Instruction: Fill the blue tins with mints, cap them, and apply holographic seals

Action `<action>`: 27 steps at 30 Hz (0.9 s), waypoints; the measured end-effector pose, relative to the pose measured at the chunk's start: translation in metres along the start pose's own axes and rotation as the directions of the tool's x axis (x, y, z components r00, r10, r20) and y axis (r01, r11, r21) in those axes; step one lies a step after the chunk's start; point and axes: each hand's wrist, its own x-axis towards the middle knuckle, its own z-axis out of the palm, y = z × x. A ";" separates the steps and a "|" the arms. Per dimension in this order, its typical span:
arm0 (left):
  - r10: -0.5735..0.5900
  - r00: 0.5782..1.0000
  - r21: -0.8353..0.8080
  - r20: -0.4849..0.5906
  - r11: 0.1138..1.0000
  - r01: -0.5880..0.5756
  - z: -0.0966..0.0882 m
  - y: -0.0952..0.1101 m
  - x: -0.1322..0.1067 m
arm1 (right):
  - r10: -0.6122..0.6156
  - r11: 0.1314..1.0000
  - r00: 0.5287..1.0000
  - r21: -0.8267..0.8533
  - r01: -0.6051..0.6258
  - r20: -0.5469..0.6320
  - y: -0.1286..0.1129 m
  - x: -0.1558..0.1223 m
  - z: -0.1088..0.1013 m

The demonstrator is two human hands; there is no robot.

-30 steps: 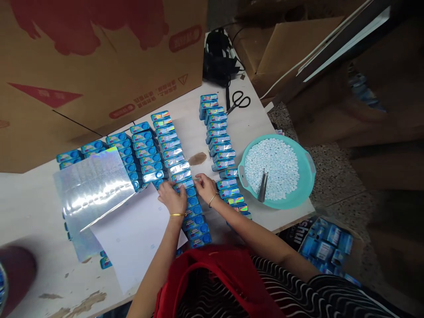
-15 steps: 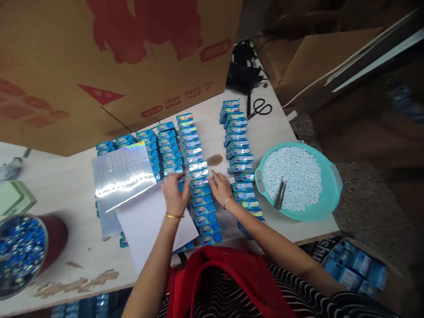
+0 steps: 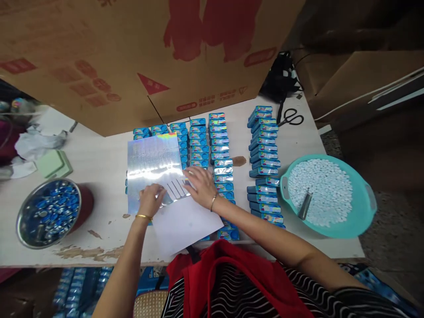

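Note:
My left hand (image 3: pixel 151 201) rests on the lower part of a shiny holographic sticker sheet (image 3: pixel 149 163), its fingers curled in and seemingly gripping it. At the sheet's right edge is my right hand (image 3: pixel 201 185), fingers spread and touching the surface. Between the hands the sheet shows several narrow slots. A plain white sheet (image 3: pixel 185 223) lies below, partly under the shiny one. Blue flat boxes (image 3: pixel 199 142) stand in rows beneath and behind the sheets. Another column of the boxes (image 3: pixel 227 187) runs just right of my right hand.
Farther right stands a separate column of blue boxes (image 3: pixel 265 155). Beside it a turquoise basin (image 3: pixel 364 212) holds white pellets and a metal scoop (image 3: pixel 305 205). Scissors (image 3: pixel 291 117) lie behind. At left is a metal pot (image 3: pixel 23 229) of blue-and-silver pieces. A large carton (image 3: pixel 122 44) blocks the back.
Both hands have moved left, from the column of blue boxes onto the shiny sheet. The sheet's right part now lies farther over the white sheet. The camera view has shifted left.

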 end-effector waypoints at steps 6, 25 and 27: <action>0.149 0.988 -0.111 -0.032 0.982 -0.151 -0.011 0.012 -0.004 | -0.006 0.995 0.942 -0.094 0.040 0.336 -0.022 0.028 0.032; 0.264 0.933 0.033 -0.245 0.964 -0.264 0.032 0.019 -0.044 | 0.116 0.982 0.927 -0.180 -0.053 0.357 -0.006 0.041 0.053; 0.281 0.922 -0.052 -0.265 0.951 -0.305 0.031 0.025 -0.059 | 0.136 0.978 0.925 -0.199 -0.068 0.354 -0.003 0.044 0.052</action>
